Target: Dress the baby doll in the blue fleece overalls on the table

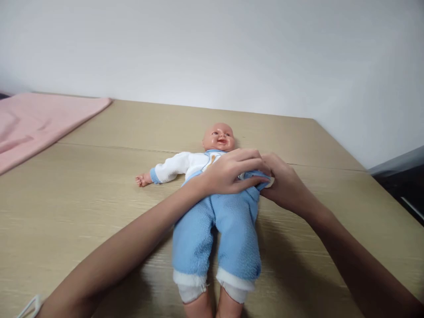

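Note:
A baby doll (218, 138) lies on its back on the wooden table, head away from me. It wears a white top with blue trim and blue fleece trousers (195, 238) with white cuffs. My left hand (233, 172) reaches across the doll's belly, its fingers closed on blue cloth at the doll's side. There my right hand (283, 181) meets it, fingers curled on the same cloth, with a small pale tag or edge showing by the thumb. The doll's arm on the left lies stretched out; the other is hidden behind my hands.
A pink cloth (43, 123) is spread over the table's far left corner. The wooden table (99, 190) has a seam across it and ends at a pale wall (212, 53). Something dark (404, 185) stands beyond the right edge.

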Demonstrator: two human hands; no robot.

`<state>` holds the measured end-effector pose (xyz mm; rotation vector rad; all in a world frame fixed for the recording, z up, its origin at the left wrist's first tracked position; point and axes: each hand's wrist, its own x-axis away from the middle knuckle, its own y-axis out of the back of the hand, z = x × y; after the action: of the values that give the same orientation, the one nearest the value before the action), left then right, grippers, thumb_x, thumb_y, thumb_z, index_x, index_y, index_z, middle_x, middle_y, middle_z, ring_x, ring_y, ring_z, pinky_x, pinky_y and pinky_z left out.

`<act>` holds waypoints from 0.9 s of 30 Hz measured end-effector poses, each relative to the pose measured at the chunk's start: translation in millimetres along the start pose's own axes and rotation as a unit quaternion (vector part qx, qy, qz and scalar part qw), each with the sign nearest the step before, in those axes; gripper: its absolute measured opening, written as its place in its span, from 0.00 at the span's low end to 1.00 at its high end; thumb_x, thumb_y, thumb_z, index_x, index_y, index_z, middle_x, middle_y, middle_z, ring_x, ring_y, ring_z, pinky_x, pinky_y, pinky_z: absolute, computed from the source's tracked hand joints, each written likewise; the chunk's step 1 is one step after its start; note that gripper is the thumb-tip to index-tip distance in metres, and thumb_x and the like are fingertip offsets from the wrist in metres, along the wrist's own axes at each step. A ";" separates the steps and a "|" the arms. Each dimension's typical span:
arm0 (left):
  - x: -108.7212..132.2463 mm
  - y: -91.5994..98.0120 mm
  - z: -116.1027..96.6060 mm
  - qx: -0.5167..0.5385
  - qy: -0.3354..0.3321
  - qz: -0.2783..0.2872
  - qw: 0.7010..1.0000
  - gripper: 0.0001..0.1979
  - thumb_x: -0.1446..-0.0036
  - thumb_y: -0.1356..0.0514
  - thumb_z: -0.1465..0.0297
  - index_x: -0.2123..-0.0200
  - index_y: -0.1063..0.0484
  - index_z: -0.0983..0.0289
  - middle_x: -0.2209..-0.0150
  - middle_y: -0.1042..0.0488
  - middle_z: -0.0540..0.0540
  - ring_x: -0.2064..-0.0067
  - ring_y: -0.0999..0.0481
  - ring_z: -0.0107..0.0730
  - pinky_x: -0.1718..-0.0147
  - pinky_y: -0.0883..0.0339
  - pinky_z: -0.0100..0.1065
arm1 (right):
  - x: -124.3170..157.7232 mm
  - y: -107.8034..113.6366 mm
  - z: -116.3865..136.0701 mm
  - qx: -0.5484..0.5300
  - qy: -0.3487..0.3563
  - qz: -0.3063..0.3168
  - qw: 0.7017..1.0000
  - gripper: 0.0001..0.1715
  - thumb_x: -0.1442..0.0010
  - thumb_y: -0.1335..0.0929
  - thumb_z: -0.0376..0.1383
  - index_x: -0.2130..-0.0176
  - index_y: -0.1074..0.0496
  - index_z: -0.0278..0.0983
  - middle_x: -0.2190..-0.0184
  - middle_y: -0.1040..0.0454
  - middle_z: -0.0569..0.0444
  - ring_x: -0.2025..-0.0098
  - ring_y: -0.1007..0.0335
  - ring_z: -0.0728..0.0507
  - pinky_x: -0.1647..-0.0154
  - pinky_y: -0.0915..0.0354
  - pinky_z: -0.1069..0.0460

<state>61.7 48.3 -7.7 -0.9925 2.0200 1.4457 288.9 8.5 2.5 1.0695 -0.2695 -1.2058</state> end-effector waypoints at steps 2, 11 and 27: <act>-2.1 -2.2 0.2 0.072 0.030 -0.038 0.996 0.09 0.22 0.37 0.62 0.52 0.21 0.61 0.55 0.18 0.59 0.52 0.18 0.39 0.49 0.26 0.39 | 4.6 -5.0 -1.5 -0.004 0.000 -0.001 1.000 0.15 0.44 0.23 0.33 0.59 0.27 0.45 0.60 0.24 0.51 0.58 0.26 0.35 0.62 0.31 0.44; -6.9 -3.2 5.6 0.212 0.117 -0.086 0.967 0.10 0.30 0.29 0.63 0.58 0.21 0.62 0.57 0.16 0.56 0.55 0.18 0.37 0.52 0.26 0.38 | 15.6 -9.2 -12.2 -0.113 0.103 0.051 0.987 0.30 0.34 0.24 0.36 0.35 0.23 0.49 0.34 0.25 0.47 0.30 0.30 0.27 0.27 0.33 0.32; -2.4 -11.2 16.7 -0.028 0.272 0.036 0.961 0.06 0.32 0.42 0.66 0.62 0.38 0.57 0.63 0.24 0.54 0.60 0.25 0.41 0.59 0.34 0.42 | 23.0 -61.5 -8.6 -0.546 -0.239 -0.162 0.787 0.13 0.37 0.21 0.46 0.63 0.24 0.44 0.65 0.24 0.58 0.63 0.27 0.46 0.60 0.26 0.53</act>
<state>71.2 62.6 -18.5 -1.4820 2.4203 1.3769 265.5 -4.4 -58.1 -0.2393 0.2525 -1.5996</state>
